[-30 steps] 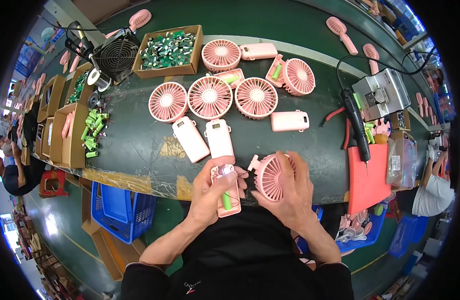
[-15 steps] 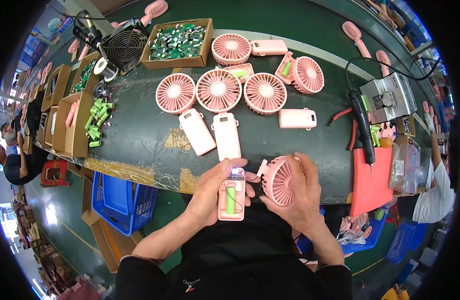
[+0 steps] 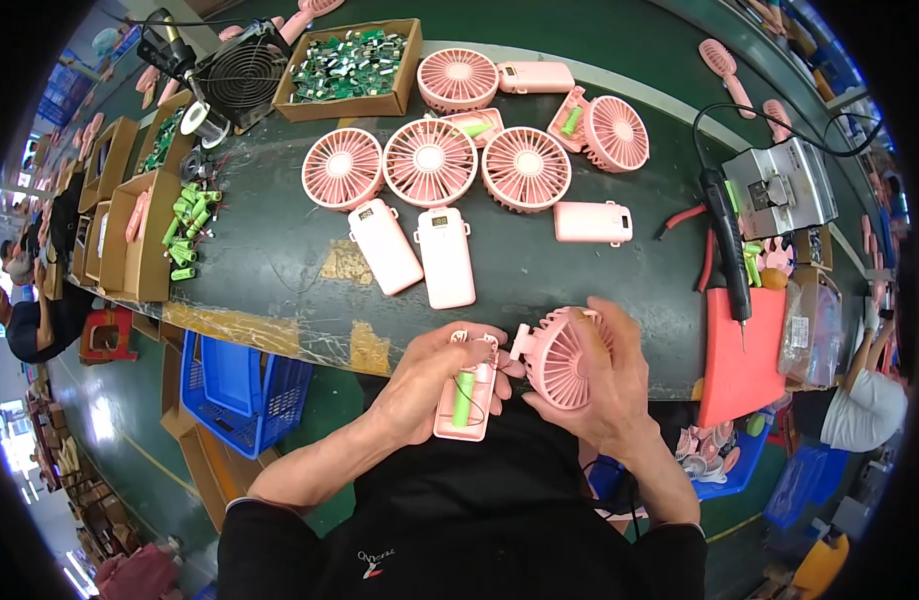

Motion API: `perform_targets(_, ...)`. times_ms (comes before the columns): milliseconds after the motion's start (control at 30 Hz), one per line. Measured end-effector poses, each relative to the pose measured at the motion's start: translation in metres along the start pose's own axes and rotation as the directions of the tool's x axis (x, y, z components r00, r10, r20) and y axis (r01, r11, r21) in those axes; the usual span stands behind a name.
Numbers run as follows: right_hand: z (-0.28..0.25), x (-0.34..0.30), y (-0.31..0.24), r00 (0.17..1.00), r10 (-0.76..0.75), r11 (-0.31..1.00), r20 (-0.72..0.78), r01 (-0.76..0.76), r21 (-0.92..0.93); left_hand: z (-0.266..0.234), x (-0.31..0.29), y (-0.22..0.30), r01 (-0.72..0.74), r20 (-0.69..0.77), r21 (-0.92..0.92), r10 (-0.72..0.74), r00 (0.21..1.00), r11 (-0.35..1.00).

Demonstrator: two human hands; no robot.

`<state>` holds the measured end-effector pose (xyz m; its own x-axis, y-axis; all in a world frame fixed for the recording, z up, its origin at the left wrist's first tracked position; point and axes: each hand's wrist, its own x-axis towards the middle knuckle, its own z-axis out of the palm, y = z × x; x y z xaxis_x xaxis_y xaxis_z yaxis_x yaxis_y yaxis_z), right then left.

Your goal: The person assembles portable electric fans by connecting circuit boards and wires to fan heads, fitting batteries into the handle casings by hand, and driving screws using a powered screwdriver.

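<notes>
In my left hand (image 3: pixel 426 385) is an opened pink handle shell (image 3: pixel 466 418), its fingers wrapped round it and the thumb pressed over its upper end. A green battery cell (image 3: pixel 463 398) and a thin dark wire lie inside the shell; the thumb covers what sits at the top. My right hand (image 3: pixel 609 385) grips a round pink fan head (image 3: pixel 562 362) by its side. The fan head's small hinge stub (image 3: pixel 520 342) points left, close to the shell's upper end and my left fingertips. Whether stub and shell touch, I cannot tell.
Ahead stand several pink fan heads (image 3: pixel 429 162) with closed handles (image 3: pixel 445 258). A cardboard box of green circuit boards (image 3: pixel 404 98) is at the back. Battery cells (image 3: pixel 189 215) lie left. On the right are an electric screwdriver (image 3: pixel 724 235), red-handled pliers (image 3: pixel 706 262) and a red mat (image 3: pixel 744 350).
My left thumb has moved over the shell's upper end, covering the lit circuit board seen there before. The shell tilts slightly, and the fan head stays beside it in my right hand.
</notes>
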<state>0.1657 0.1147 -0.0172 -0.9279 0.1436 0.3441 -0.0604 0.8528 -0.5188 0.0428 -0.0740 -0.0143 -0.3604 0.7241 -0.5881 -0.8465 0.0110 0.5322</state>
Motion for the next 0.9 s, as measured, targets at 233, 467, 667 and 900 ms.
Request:
perform_targets(233,-0.008,0.006,0.005,0.992,-0.059,0.998,0.111,0.062,-0.025,0.002,-0.002,0.002,0.036,0.074,0.188,-0.05,0.996,0.982)
perform_targets(467,-0.01,0.008,0.009,0.978,-0.142,0.988,0.151,0.15,-0.042,0.001,-0.004,0.009,0.064,0.15,0.361,-0.126,0.981,0.93)
perform_targets(667,-0.008,0.011,0.013,0.957,-0.228,0.969,0.179,0.242,-0.056,0.002,-0.003,0.013,0.113,0.102,0.43,-0.172,0.98,0.896)
perform_targets(900,-0.008,0.013,0.014,0.935,-0.274,0.956,0.225,0.291,-0.042,-0.004,0.0,0.011,0.102,0.149,0.487,-0.198,0.969,0.867)
